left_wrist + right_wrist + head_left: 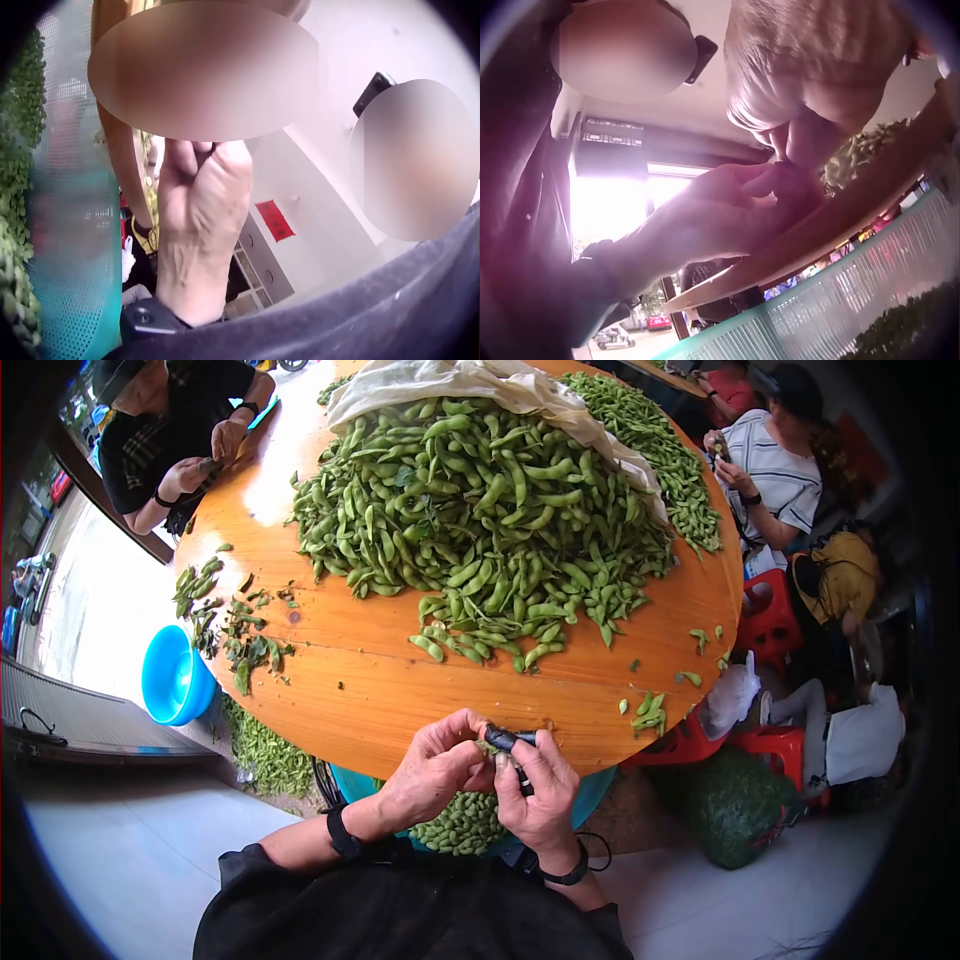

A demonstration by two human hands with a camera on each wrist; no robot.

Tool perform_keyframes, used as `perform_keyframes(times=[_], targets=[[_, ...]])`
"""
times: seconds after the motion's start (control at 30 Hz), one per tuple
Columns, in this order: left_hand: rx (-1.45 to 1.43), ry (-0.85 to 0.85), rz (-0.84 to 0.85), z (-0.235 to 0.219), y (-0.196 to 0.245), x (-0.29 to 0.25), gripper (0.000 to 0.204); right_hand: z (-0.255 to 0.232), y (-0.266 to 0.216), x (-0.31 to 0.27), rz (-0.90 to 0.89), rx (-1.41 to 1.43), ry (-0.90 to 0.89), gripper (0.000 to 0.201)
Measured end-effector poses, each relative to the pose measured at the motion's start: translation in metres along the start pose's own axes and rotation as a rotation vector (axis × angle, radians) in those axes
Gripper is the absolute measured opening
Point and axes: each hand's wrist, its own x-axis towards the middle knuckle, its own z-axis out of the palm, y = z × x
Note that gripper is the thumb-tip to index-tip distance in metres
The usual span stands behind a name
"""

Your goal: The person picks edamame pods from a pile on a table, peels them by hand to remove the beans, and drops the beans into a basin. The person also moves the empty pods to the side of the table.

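My left hand point(435, 768) and right hand point(540, 795) meet at the near table edge, fingertips together. Between them they pinch a small green soybean pod point(487, 748), mostly covered by the fingers. Black wrappings point(505, 738) show around fingertips there. Right below the hands stands a teal basket point(352, 784) with shelled green beans point(460, 825) in it. In the left wrist view the left hand point(206, 199) is seen from the wrist side, its fingertips hidden by a blurred patch. Both hands come together in the right wrist view, the left hand point(705, 214) reaching in from the left.
A large heap of soybean pods point(480, 510) covers the far middle of the round wooden table point(390, 695), a pale cloth point(480, 385) behind it. Leaf scraps point(250, 640) lie left, loose pods point(650, 712) right. A blue basin point(175, 675) stands left. Other people sit around the table.
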Motion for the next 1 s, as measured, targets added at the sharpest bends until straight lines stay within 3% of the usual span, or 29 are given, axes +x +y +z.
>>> perform_keyframes(times=[0.07,0.13,0.17,0.23,0.3,0.33,0.37,0.4,0.47,0.63,0.73,0.8,1.0], targets=[[-0.034,0.019,0.003,0.008,-0.002,-0.002,0.019,-0.003,-0.002,0.001,0.000,0.021,0.011,0.019],[0.035,0.130,-0.104,0.022,0.004,-0.002,0.021,-0.014,0.015,-0.009,0.242,0.197,-0.016,0.015],[0.075,0.018,-0.128,0.019,0.006,-0.003,0.026,-0.020,0.013,-0.009,0.426,0.512,0.095,0.013],[0.237,-0.098,-0.142,0.020,0.008,-0.008,0.030,-0.051,0.018,-0.006,0.536,0.573,0.169,0.014],[0.409,-0.217,-0.246,0.011,0.007,-0.014,0.030,-0.085,0.023,0.002,0.527,0.428,0.277,0.017],[0.665,-0.338,-0.256,0.007,0.012,-0.015,0.029,-0.102,0.033,-0.002,0.503,0.343,0.321,0.017],[0.806,-0.388,-0.162,0.008,0.013,-0.015,0.029,-0.120,0.041,-0.002,0.514,0.212,0.315,0.017],[0.943,-0.434,-0.064,0.010,0.014,-0.016,0.030,-0.136,0.044,0.002,0.581,-0.052,0.245,0.019],[0.911,-0.415,-0.095,0.014,0.015,-0.017,0.027,-0.147,0.056,0.010,0.278,-0.750,0.106,0.021],[0.851,-0.397,-0.082,0.016,0.012,-0.018,0.033,-0.114,0.051,0.022,0.255,-0.729,0.092,0.022],[0.736,-0.301,-0.154,0.014,0.013,-0.019,0.034,-0.087,0.056,0.029,0.273,-0.659,-0.010,0.022],[0.630,-0.248,-0.260,0.010,0.021,-0.019,0.030,-0.077,0.058,0.028,0.306,-0.767,-0.092,0.021],[0.647,-0.261,-0.069,0.000,0.022,-0.023,0.023,-0.062,0.042,0.015,0.289,-0.650,-0.102,0.019]])
